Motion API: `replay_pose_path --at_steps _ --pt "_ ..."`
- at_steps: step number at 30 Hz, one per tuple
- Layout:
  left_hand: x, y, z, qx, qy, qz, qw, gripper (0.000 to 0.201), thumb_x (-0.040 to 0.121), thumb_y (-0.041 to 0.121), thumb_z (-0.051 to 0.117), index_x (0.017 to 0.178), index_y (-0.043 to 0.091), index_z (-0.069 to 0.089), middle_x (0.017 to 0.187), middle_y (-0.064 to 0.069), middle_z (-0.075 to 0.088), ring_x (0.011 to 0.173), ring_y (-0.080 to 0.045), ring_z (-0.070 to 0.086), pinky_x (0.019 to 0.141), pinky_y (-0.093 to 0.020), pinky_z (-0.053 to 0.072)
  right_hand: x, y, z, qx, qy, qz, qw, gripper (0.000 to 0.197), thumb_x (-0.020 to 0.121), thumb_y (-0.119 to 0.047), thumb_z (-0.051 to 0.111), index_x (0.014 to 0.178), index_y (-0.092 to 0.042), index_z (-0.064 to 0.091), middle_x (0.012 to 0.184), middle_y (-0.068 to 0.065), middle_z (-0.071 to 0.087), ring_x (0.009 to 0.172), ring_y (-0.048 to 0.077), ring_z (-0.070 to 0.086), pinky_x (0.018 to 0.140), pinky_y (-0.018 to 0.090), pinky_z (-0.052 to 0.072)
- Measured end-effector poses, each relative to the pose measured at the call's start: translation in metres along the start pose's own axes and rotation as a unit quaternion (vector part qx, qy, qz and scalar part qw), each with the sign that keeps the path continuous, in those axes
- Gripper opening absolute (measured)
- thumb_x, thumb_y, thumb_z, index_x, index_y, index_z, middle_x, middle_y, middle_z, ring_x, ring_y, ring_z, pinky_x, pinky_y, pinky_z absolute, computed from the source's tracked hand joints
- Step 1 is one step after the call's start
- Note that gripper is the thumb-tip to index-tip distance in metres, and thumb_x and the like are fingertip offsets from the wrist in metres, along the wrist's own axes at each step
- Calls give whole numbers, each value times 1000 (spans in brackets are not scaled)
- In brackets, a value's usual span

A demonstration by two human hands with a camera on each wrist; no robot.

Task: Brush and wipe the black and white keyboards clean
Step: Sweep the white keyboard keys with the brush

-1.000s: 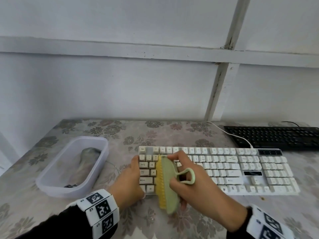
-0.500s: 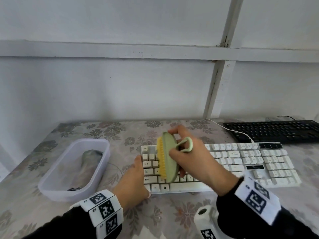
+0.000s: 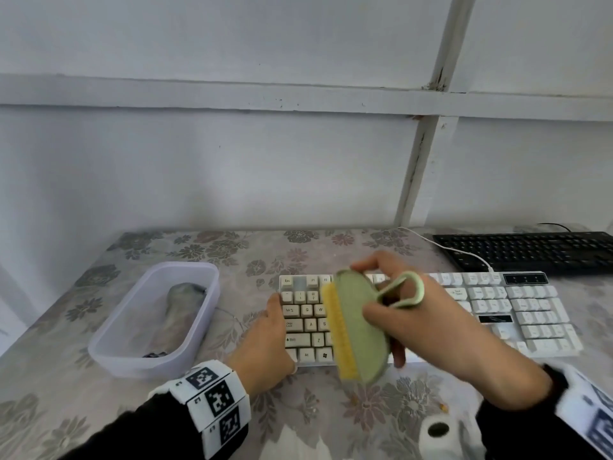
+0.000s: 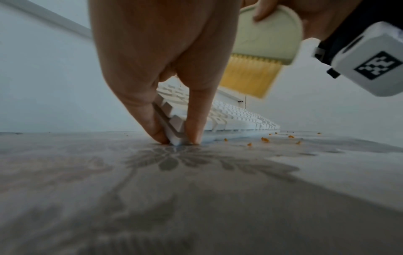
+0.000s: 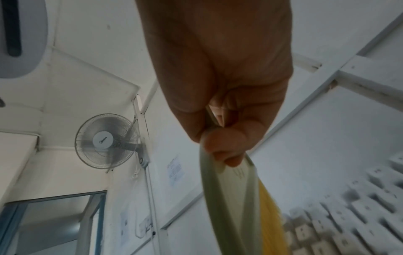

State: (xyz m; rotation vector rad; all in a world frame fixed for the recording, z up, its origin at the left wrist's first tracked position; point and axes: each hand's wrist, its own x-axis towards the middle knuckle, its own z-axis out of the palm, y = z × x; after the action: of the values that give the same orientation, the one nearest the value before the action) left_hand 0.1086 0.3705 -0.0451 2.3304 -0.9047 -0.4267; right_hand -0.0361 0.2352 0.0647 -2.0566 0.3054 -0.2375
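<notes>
Floral-patterned cloth covers the counter (image 3: 99,393) nearest me, and on it my left hand (image 3: 265,350) braces the near left corner of the white keyboard (image 3: 530,313); the wrist view shows its fingers (image 4: 194,124) straight, pressed down either side of that corner. My right hand (image 3: 441,333) grips the green brush (image 3: 360,323) with fingers curled round its body and through the loop handle, yellow bristles turned left and lifted clear of the keys over the left letter block. I judge the brushing of the white board is partway: orange crumbs (image 4: 265,139) lie on the cloth along its front edge. To do this stroke well I would lower the bristles flat into the key rows, sweep one way toward the front edge, and hold the corner firm so the board does not slide. Left of the board sits a translucent tub (image 3: 156,313) with a grey cloth (image 3: 179,313) inside, likely for the wiping. Farther right, at the back, the black keyboard (image 3: 530,250) lies just behind the white one, untouched as far as I can tell; the white cable (image 3: 464,254) runs beside its left end and could snag.
</notes>
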Motion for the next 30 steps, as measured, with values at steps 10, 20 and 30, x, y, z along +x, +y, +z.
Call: replay_pose_path --at_steps 10,20,30 --pt "-2 3 0 15 10 7 1000 86 73 13 71 139 15 16 122 0 51 107 -15 52 88 -22 46 44 -5 31 -38 99 -76 991 38 87 -4 50 112 -33 45 79 17 64 50 19 56 44 35 52" --pt "2 -6 6 -1 25 21 999 80 76 14 64 138 18 14 117 -2 53 104 -17 56 88 -32 51 3 13 47 -90 -58 25 994 34 88 -8 50 115 -29 46 62 -3 51 37 7 43 42 30 47" --pt "-1 -3 4 20 4 17 1000 96 77 14 68 144 16 0 130 -5 45 115 -18 48 95 -24 43 29 -17 14 13 104 -48 993 38 85 -1 50 111 -28 50 78 15 64 41 19 55 38 28 46"
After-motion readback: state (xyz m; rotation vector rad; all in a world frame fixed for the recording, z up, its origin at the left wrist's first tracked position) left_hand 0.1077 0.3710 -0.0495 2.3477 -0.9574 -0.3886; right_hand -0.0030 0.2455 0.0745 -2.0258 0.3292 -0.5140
